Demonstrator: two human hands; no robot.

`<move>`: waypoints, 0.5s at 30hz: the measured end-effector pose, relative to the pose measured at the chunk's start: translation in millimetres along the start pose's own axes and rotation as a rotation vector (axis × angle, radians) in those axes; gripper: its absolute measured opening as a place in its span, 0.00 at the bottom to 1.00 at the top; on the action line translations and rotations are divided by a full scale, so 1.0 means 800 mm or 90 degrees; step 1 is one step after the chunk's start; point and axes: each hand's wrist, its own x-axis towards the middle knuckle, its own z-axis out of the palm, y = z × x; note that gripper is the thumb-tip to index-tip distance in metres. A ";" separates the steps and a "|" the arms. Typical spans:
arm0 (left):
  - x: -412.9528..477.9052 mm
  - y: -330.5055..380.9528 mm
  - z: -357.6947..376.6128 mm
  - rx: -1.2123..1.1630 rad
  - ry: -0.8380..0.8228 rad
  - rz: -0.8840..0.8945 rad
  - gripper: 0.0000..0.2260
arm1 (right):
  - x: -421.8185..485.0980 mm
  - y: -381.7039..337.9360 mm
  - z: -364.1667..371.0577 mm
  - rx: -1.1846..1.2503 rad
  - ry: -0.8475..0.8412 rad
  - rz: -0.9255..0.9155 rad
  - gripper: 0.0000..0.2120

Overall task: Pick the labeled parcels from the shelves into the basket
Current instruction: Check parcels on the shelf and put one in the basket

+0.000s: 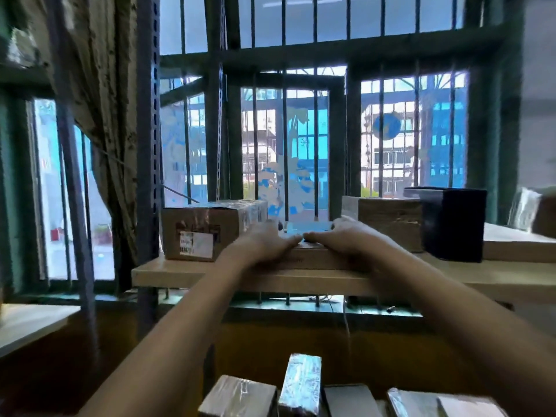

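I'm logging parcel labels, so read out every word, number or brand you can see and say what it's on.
Nothing here reads clearly.
White label on the cardboard box at the left end of the shelf: printed, too blurred to read.
Flat box under the left hand and right hand: faint mark on its front edge, too blurred.
Black box: no text shows.
Wrapped parcels at the bottom: no readable label.

The left hand [264,243] and right hand [341,237] hide most of the flat parcel [313,257]; their grip is unclear. The label [195,242] on the cardboard box [204,222] blurs unreadably. Wrapped parcels [301,383] run off the bottom edge.
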 end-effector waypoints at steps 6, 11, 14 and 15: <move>0.000 0.003 -0.001 -0.091 0.192 0.122 0.36 | 0.022 0.031 0.013 0.115 0.332 -0.074 0.31; 0.005 0.018 0.007 -0.390 0.410 0.183 0.40 | 0.030 0.046 0.003 0.287 0.535 -0.245 0.35; 0.002 0.021 0.011 -0.432 0.425 0.212 0.34 | 0.027 0.051 0.005 0.317 0.513 -0.263 0.35; 0.001 0.020 0.012 -0.443 0.434 0.230 0.32 | 0.028 0.049 0.006 0.328 0.483 -0.260 0.36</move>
